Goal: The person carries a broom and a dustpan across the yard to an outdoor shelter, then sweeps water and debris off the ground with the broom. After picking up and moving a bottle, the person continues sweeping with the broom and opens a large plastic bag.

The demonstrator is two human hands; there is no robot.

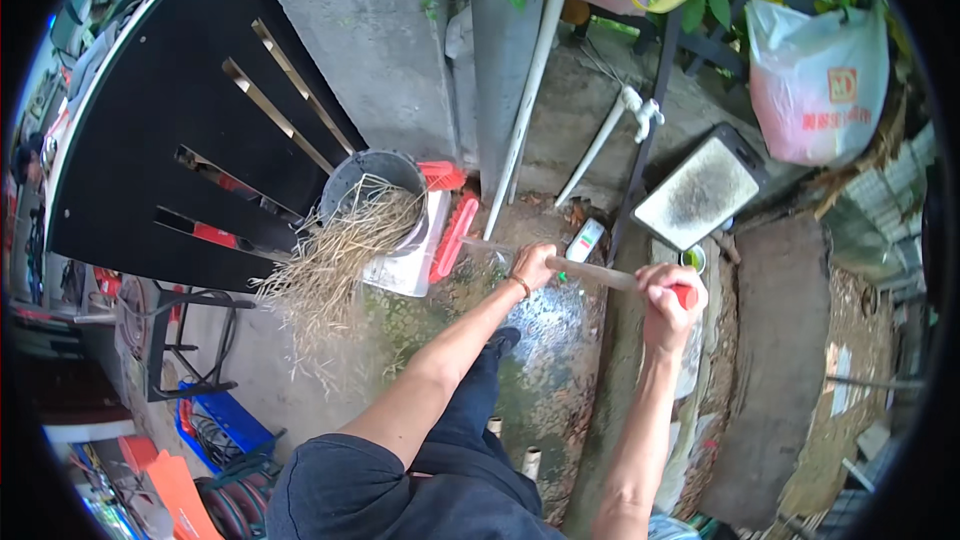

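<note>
A long-handled broom with a pale shaft crosses in front of me. My left hand grips the shaft partway along, and my right hand is wrapped around it near its red end cap. At the far end, the red broom head rests beside a white dustpan-like piece. Dry straw-like stalks spill out of a dark round bucket left of the broom head. A second red brush is partly visible behind the bucket.
A black slotted panel stands at left, beside a concrete pillar. Ahead are a thin white pipe and a tap. A stained cutting board, white plastic bag and weathered plank are at right; a blue crate sits lower left.
</note>
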